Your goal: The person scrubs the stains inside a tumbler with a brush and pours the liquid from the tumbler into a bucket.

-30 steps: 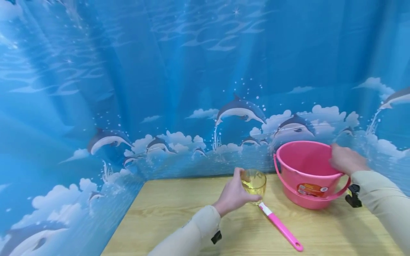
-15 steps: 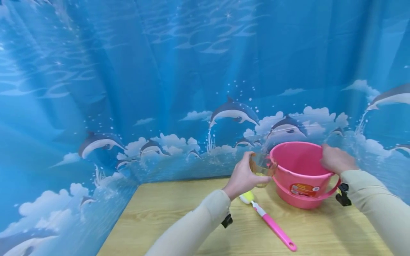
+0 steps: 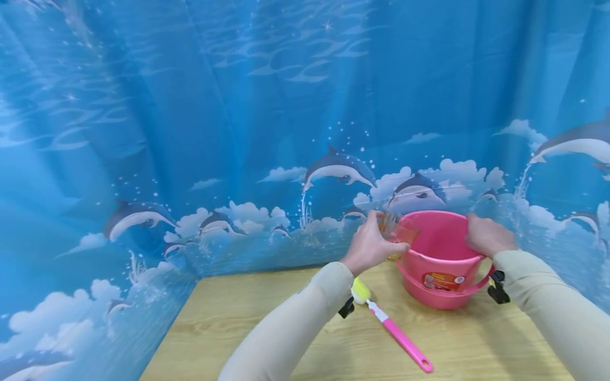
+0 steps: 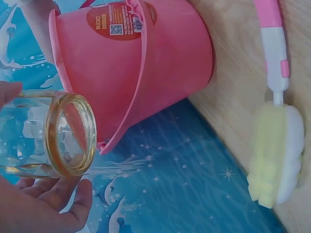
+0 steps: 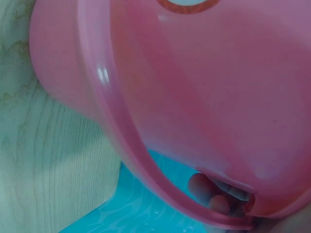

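Observation:
My left hand (image 3: 370,243) holds a clear, amber-tinted glass cup (image 4: 29,133) by its sides, level with the bucket's rim. In the left wrist view the cup lies sideways, its thick round end toward the camera, beside the pink bucket (image 3: 416,272). In the head view the cup overlaps the bucket's left rim. The bucket stands upright on the table, its handle hanging down in front. At the bucket's right rim, my right hand (image 3: 491,236) grips the edge, with some fingers (image 5: 218,204) showing below the rim near the handle joint in the right wrist view.
A cleaning brush with a pink-and-white handle (image 3: 400,338) and a yellow-and-white sponge head (image 4: 274,153) lies in front of the bucket. The light wooden table (image 3: 248,317) ends at a blue dolphin-print curtain (image 3: 267,132) behind and to the left.
My left hand has lifted the cup off the table and moved it right to the bucket's rim, uncovering the brush's sponge head. My right hand stays on the rim.

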Action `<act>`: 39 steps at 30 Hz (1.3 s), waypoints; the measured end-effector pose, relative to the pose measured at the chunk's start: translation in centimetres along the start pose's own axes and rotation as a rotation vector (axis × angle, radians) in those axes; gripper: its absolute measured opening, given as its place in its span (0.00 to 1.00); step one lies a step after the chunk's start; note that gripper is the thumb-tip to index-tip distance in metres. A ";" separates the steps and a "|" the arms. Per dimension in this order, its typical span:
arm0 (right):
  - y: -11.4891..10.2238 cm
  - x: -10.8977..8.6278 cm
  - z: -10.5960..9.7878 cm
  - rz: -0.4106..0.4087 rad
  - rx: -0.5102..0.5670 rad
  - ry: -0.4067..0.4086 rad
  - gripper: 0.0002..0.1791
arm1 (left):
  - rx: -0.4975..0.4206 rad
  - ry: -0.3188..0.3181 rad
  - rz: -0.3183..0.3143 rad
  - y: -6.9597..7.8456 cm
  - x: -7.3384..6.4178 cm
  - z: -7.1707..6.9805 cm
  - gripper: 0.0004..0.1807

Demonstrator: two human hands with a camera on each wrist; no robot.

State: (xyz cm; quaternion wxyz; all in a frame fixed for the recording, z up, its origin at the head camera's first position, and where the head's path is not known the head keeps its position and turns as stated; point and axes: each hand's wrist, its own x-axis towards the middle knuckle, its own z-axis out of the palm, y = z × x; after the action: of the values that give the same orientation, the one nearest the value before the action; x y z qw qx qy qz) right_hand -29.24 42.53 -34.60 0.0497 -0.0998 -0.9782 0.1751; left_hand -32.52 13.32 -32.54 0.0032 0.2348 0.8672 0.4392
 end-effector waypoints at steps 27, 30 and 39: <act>-0.3 -0.1 0.2 0.019 0.009 0.045 0.27 | 0.262 -0.041 -0.013 2.6 2.3 0.4 0.39; -0.3 0.0 0.2 0.020 0.001 0.047 0.27 | 0.289 -0.048 -0.005 2.9 2.6 0.5 0.38; -0.3 0.1 0.4 0.031 -0.017 0.036 0.28 | 0.339 -0.069 0.015 3.3 2.9 1.0 0.36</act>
State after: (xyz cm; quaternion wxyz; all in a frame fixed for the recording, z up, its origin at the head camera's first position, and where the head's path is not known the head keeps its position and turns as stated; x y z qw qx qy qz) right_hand -29.41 42.15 -34.82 0.0638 -0.1185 -0.9770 0.1656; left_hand -33.54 16.94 -30.00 -0.0102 0.2533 0.9264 0.2783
